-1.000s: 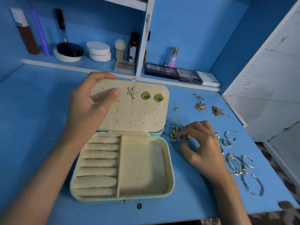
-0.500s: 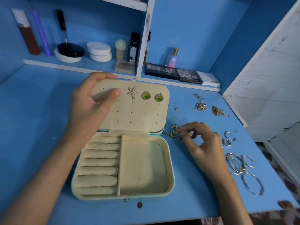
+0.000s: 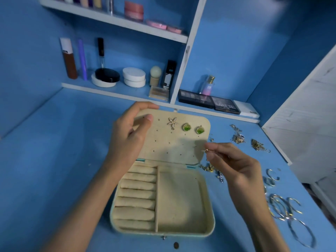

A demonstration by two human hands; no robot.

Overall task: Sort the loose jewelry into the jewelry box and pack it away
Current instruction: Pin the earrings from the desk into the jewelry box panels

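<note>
Your jewelry box (image 3: 209, 206) lies open near the table's (image 3: 54, 160) front edge, with bare table to its left and loose hoops (image 3: 281, 209) and chains (image 3: 238, 138) along the right edge. Your left hand (image 3: 131, 137) grips the lid's (image 3: 172, 146) far-left corner. Your right hand (image 3: 236, 166), held beside the lid's right edge, pinches a small gold piece (image 3: 204, 150) in its fingers (image 3: 215, 147).

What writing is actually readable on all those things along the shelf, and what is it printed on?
"MATTE": on the lid of the dark eyeshadow palette; the smaller line beneath it is too blurred to read.
Black box: pale label, too small to read.
Perfume bottle: label blurred.
White case: small dark mark, unreadable.
</note>
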